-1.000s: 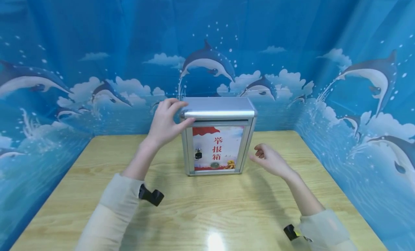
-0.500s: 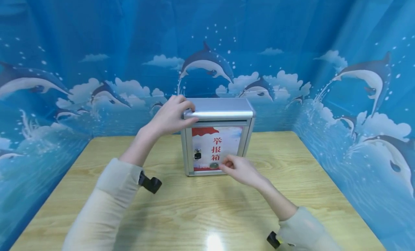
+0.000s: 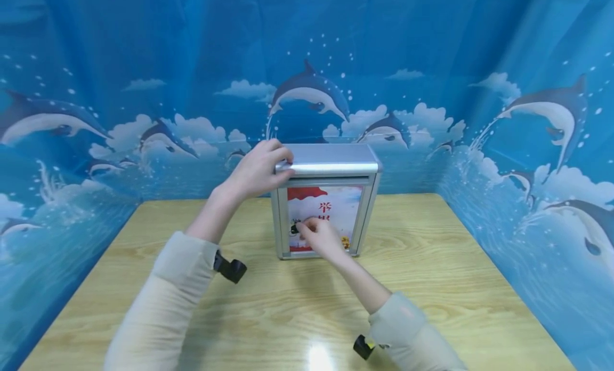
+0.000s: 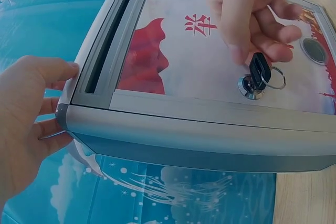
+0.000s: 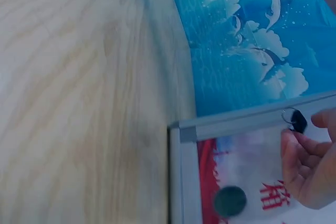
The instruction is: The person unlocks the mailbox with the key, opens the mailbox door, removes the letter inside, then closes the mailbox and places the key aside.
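Note:
A silver metal suggestion box (image 3: 331, 156) with a slot and a red-and-white printed front stands upright on the table. My left hand (image 3: 261, 171) grips its upper left corner, thumb at the front edge and fingers over the top. A key (image 4: 259, 71) with a black head sits in the round lock (image 4: 250, 88) on the front, a wire ring (image 4: 278, 81) hanging from it. My right hand (image 3: 322, 236) is at the key with thumb and forefinger parted. In the right wrist view, the key lies between those fingertips, with a gap beside the thumb.
The wooden table (image 3: 288, 317) spreads in front of the box. A blue curtain (image 3: 201, 51) printed with dolphins surrounds the table at the back and sides. Each sleeve carries a small black wrist camera (image 3: 232, 269).
My right hand has moved left from beside the box, across its front, to the key. The left hand has slid slightly right onto the corner. The box stays in place.

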### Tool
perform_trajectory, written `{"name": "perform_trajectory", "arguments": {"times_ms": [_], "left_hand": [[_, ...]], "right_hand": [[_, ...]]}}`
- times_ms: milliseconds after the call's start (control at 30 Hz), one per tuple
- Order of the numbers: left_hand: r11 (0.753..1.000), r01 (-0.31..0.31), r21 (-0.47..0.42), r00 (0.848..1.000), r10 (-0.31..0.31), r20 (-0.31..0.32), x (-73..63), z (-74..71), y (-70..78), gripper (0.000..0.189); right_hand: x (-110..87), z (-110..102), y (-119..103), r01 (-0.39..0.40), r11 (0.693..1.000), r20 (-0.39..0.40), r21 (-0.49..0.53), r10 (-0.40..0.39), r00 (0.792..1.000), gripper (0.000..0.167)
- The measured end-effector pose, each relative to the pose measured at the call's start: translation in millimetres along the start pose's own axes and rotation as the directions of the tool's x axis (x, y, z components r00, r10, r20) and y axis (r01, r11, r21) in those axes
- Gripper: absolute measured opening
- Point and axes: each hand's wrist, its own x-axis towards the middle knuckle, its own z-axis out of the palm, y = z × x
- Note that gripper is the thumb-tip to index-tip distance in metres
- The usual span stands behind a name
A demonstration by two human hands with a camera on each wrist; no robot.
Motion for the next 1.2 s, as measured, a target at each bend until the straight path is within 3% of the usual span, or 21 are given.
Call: {"name": "perform_trajectory", "arguments": {"times_ms": [233,400,500,600,767,867,967,1067,1133,1200], "left_hand": [[1.000,0.001,0.019,1.000,-0.001,-0.002,1.3,-0.4,0.6,0.016],[1.000,0.013,0.024,1.000,-0.013,0.004,1.6,0.5,0.5,0.017],[1.000,0.020,0.024,1.000,-0.020,0.006,1.5,0.9,0.7,0.017],[0.999,0.019,0.026,1.000,-0.019,0.004,1.5,1.1,0.9,0.017],[0.999,0.013,0.030,1.000,-0.013,-0.001,1.6,1.6,0.8,0.017],[0.999,0.012,0.031,1.000,-0.012,-0.004,1.4,2.0,0.5,0.017],[1.000,0.011,0.029,1.000,-0.010,-0.007,1.2,2.4,0.0,0.017],[1.000,0.010,0.026,1.000,-0.010,-0.008,1.1,2.6,-0.4,0.017],[1.000,0.011,0.024,1.000,-0.011,-0.006,0.9,2.6,-0.4,0.017],[1.000,0.012,0.024,1.000,-0.012,-0.007,1.0,2.5,-0.7,0.017]], "right_hand": [[3.7,12.2,0.7,-0.120,0.976,-0.004,0.182,0.123,0.992,0.028],[3.1,19.3,1.0,-0.214,0.920,0.029,0.327,0.216,0.976,0.031],[2.1,22.8,1.9,-0.203,0.918,0.010,0.341,0.213,0.977,0.030],[0.9,25.1,2.9,-0.156,0.939,-0.029,0.305,0.173,0.984,0.032],[1.4,27.3,2.8,-0.068,0.978,-0.102,0.199,0.090,0.991,0.036],[2.2,27.9,2.0,-0.008,0.997,-0.148,0.074,0.019,0.989,0.036],[2.7,28.7,2.0,0.054,0.994,-0.183,-0.098,-0.071,0.981,0.032],[2.2,28.6,2.1,0.135,0.941,-0.202,-0.312,-0.204,0.958,0.031],[2.2,28.0,1.8,0.197,0.867,-0.201,-0.458,-0.317,0.927,0.032],[2.2,26.9,0.8,0.236,0.771,-0.193,-0.591,-0.420,0.887,0.033]]}}
